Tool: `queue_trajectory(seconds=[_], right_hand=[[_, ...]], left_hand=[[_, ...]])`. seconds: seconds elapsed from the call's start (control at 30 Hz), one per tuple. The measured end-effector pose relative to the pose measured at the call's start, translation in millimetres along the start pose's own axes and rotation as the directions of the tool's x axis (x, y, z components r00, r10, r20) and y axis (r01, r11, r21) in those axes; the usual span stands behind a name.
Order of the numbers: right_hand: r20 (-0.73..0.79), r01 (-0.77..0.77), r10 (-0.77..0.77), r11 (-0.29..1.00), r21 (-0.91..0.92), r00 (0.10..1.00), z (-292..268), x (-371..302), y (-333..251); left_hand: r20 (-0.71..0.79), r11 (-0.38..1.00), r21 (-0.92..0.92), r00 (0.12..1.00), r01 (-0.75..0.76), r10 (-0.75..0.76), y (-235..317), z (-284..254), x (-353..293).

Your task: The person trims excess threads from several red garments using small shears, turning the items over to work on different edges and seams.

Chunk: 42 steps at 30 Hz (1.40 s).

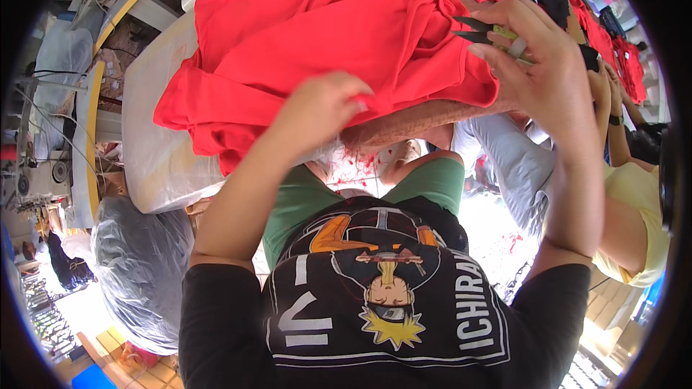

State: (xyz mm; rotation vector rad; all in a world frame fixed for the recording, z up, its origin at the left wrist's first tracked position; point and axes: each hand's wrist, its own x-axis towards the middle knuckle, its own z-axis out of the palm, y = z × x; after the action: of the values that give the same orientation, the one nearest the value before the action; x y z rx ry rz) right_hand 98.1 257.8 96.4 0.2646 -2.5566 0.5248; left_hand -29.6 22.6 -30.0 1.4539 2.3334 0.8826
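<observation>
A red garment [324, 43] lies bunched on a table in front of me. My left hand [321, 104] grips its near edge, fingers closed on the cloth. My right hand [537, 65] rests on the right side of the garment and holds small thread snips [490, 32] with dark blades pointing left over the red fabric. A brownish patterned cloth [418, 122] shows under the garment's near edge.
More red and black garments [577, 7] are piled at the far right. Another person in a yellow top [638, 202] works at my right. A white covered bundle [155, 122] and a clear plastic bag [137, 266] stand at left. Sewing machines [43, 173] line the far left.
</observation>
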Motion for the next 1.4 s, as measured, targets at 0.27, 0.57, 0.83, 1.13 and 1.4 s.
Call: queue_trajectory(seconds=[0.27,0.57,0.83,1.13,1.4], right_hand=[[-0.098,-0.459,0.458,0.889,0.014,0.884,-87,-14,63],[0.121,-0.509,0.498,0.802,0.314,0.859,6,-40,92],[0.145,-0.579,0.596,0.803,-0.145,0.79,42,-64,123],[-0.561,-0.22,0.289,0.957,0.19,0.776,43,-37,92],[-0.173,-0.795,0.802,0.593,0.126,0.571,112,-93,187]], left_hand=[[-0.871,0.891,-0.452,0.231,-0.029,-0.434,-85,-107,-7],[-0.541,0.936,-0.353,0.814,0.008,-0.211,-36,-60,72],[-0.187,0.96,-0.016,0.942,0.279,-0.277,-44,-47,176],[-0.974,0.88,-0.101,0.228,-0.463,0.008,-3,-140,27],[-0.867,0.994,-0.105,0.489,0.01,-0.097,-95,2,-49]])
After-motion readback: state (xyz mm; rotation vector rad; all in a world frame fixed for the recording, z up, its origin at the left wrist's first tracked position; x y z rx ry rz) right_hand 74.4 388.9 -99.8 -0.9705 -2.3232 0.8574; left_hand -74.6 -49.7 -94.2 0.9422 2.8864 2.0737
